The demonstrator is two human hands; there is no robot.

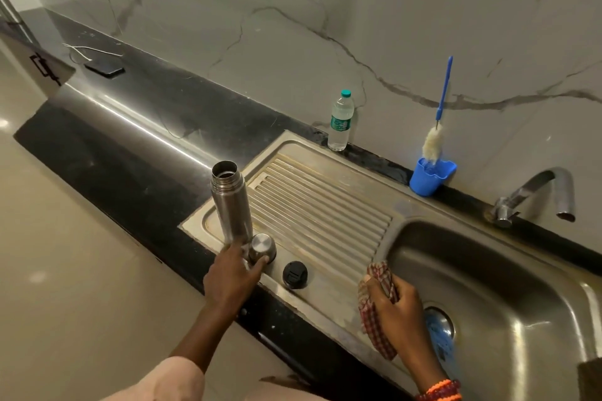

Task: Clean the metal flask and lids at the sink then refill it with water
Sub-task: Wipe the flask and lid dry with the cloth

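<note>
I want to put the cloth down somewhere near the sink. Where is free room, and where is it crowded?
Free: the ribbed draining board, between the water bottle and the basin; also the dark counter left of the flask. Crowded: the front-left corner, where the flask, the steel cup lid, the black lid and the left hand sit close together.

Silver flask point(232, 205), black lid point(294, 274), red-checked cloth point(378, 319), blue cup point(430, 177)

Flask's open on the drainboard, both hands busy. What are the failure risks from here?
1. The flask stands open and tall at the drainboard's corner; the left hand at its base might tip it.
2. The steel cap and black lid sit near the front edge, so a sweep of the cloth in the right hand may knock them off.
</note>
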